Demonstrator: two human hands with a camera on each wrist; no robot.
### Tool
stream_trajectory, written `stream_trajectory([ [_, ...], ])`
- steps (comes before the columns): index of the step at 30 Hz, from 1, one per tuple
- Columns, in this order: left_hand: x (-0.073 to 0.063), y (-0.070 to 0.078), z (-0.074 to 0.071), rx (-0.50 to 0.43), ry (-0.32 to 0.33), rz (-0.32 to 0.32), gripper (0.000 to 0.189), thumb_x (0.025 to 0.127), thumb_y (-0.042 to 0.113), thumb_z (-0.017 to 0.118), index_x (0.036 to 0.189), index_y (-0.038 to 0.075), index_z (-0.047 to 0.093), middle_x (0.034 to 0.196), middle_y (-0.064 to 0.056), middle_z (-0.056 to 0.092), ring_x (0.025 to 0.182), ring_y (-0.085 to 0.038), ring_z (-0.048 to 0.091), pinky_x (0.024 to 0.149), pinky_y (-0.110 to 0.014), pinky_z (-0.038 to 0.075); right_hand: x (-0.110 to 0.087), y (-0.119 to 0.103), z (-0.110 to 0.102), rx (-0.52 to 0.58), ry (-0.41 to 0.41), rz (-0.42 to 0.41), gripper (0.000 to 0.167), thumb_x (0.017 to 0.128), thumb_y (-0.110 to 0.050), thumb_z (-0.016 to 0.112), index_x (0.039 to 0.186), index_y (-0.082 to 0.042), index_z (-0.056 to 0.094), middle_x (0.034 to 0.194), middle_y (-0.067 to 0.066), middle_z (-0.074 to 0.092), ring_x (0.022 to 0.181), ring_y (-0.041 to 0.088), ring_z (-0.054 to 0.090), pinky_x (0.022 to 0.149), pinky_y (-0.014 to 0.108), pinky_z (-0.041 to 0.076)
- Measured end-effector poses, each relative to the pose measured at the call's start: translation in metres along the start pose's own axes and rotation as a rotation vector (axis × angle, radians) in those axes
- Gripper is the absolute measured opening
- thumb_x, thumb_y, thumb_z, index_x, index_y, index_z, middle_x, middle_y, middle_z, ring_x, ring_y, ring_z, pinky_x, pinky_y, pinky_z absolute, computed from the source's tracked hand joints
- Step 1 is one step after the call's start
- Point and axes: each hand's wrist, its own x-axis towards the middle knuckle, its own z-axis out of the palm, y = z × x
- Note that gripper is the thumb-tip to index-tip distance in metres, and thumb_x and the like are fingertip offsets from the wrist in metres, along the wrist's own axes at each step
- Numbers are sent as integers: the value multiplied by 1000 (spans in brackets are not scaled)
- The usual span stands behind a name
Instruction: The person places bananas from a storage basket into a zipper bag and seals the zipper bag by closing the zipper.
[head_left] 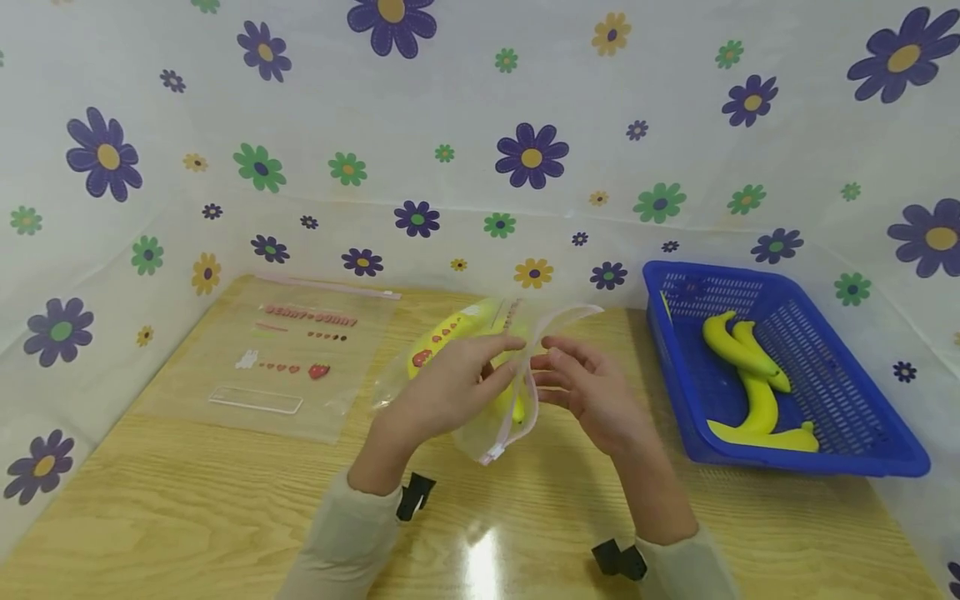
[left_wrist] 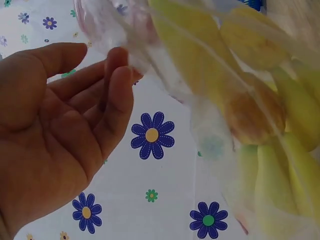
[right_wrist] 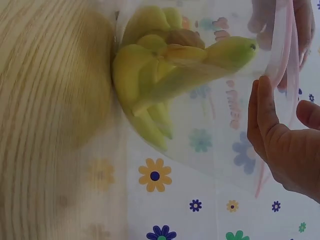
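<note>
A clear zip bag [head_left: 474, 440] with yellow bananas [right_wrist: 150, 70] inside stands in the middle of the table, its mouth gaping toward the right hand. Its pink zip strip [head_left: 534, 408] is parted, with a white slider [head_left: 492, 452] at the near end. My left hand [head_left: 450, 383] is at the near left side of the mouth, fingers loosely bent and thumb apart from them. On the right side, the straight fingers of my right hand [head_left: 596, 396] touch the bag's edge, the thumb standing away. Red strawberry prints show on the bag.
Another clear zip bag [head_left: 180, 387] with pink lettering lies flat at the left of the table [head_left: 195, 500]. A blue plastic basket [head_left: 810, 465] at the right holds several bananas [head_left: 761, 408]. A white flowered cloth [head_left: 450, 100] hangs behind and at both sides.
</note>
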Motion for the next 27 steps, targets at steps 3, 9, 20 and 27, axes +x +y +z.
stream_trajectory([
  [3, 2, -1, 4, 55, -33, 73, 31, 101, 9, 56, 131, 5, 62, 115, -7, 70, 86, -14, 62, 74, -26, 54, 2, 2, 2, 53, 0, 4, 45, 107, -19, 44, 139, 12, 39, 102, 4, 65, 89, 16, 67, 82, 31, 59],
  [9, 3, -1, 9, 92, -43, 172, 33, 97, -3, 55, 127, 6, 65, 124, -6, 68, 110, -20, 64, 90, -34, 54, 4, 4, 5, -4, 54, 12, 45, 106, -24, 47, 135, 10, 44, 102, 2, 63, 88, 15, 65, 77, 29, 58],
  [20, 2, -34, -3, 96, -29, -1, 35, 98, -3, 50, 130, 2, 62, 130, -12, 64, 113, -26, 60, 96, -41, 51, 3, 9, 5, -153, 97, 18, 30, 100, -6, 52, 121, 14, 56, 89, 1, 64, 79, 14, 64, 68, 31, 58],
  [27, -8, -71, -19, 149, -97, -313, 49, 98, 6, 46, 147, -2, 41, 150, -28, 38, 140, -50, 30, 112, -62, 30, -1, 7, 0, -362, 30, 49, 31, 102, -17, 52, 121, 7, 60, 96, 11, 67, 81, 19, 66, 64, 36, 60],
])
